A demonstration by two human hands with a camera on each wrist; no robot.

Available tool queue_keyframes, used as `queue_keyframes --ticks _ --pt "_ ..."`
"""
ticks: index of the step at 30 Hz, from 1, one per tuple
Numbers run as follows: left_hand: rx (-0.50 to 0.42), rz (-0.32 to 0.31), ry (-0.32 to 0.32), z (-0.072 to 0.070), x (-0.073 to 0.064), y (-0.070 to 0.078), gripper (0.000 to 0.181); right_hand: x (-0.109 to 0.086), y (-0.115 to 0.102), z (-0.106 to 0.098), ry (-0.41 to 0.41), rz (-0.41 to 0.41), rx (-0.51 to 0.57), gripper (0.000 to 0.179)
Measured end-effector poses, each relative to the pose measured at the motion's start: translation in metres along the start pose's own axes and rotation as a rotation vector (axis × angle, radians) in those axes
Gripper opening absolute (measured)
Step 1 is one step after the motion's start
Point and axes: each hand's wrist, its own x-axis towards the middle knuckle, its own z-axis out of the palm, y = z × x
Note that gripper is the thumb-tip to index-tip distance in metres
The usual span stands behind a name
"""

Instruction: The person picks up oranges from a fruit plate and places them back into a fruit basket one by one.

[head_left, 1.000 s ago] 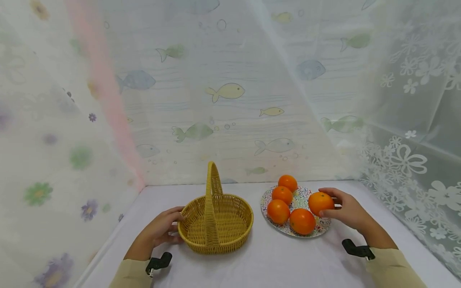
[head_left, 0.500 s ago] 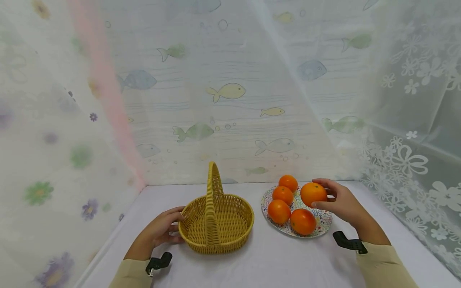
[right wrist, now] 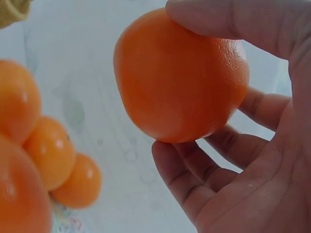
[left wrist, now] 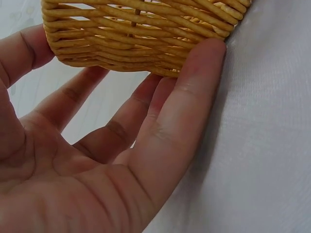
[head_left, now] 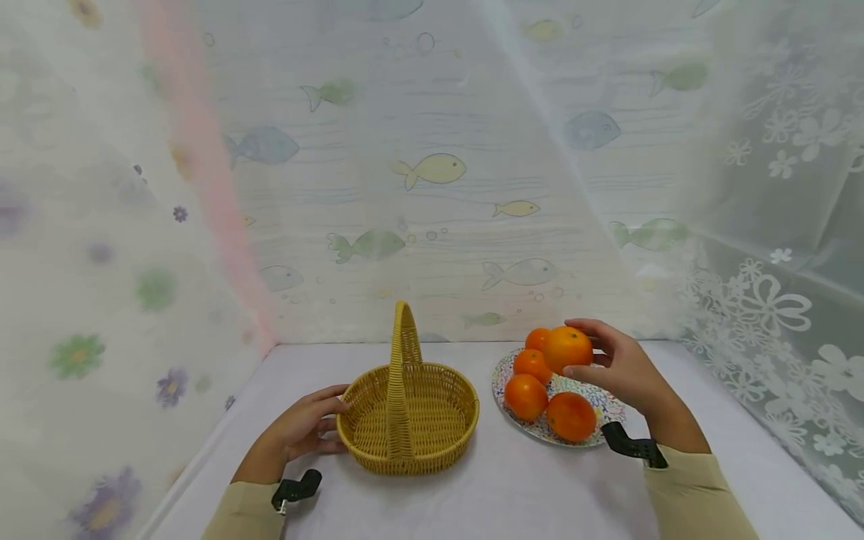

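My left hand [head_left: 307,426] holds the left side of a yellow wicker basket [head_left: 439,452] with a tall hoop handle. In the left wrist view the thumb [left wrist: 187,107] lies along the woven wall near the cloth, and fingertips reach behind the basket's edge. Nothing lies inside the basket. My right hand [head_left: 622,367] grips an orange [head_left: 568,349] above the plate, thumb on one side and fingers on the other. The patterned round plate [head_left: 601,401] bears several more oranges; the farthest [head_left: 536,339] is partly hidden by the held one.
A white cloth [head_left: 513,487] covers the table. Pale fish-print curtains [head_left: 432,240] hang behind it, with flower-print sheeting [head_left: 769,300] at the right. Each wrist wears a black camera mount.
My right hand has lifted the orange off the plate's right side and carried it up and leftward, over the back of the plate. The left hand and basket stay in place.
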Motion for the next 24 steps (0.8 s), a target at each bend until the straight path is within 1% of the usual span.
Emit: queue_keyframes --ticks 8,11,20,24 --pt "0.018 0.02 -0.033 -0.001 0.001 -0.001 0.064 0.008 -0.015 0.014 0.006 -0.095 0.017 0.068" --pt "0.02 0.024 -0.039 -0.001 0.001 0.0 0.063 0.012 -0.022 0.02 -0.003 -0.11 0.031 0.068" --pt "0.017 0.02 -0.044 -0.003 0.002 -0.001 0.064 0.022 -0.035 0.039 -0.041 -0.106 0.094 0.068" --pt "0.012 0.021 -0.041 -0.004 0.002 -0.002 0.064 0.025 -0.037 0.05 -0.064 -0.08 0.137 0.068"
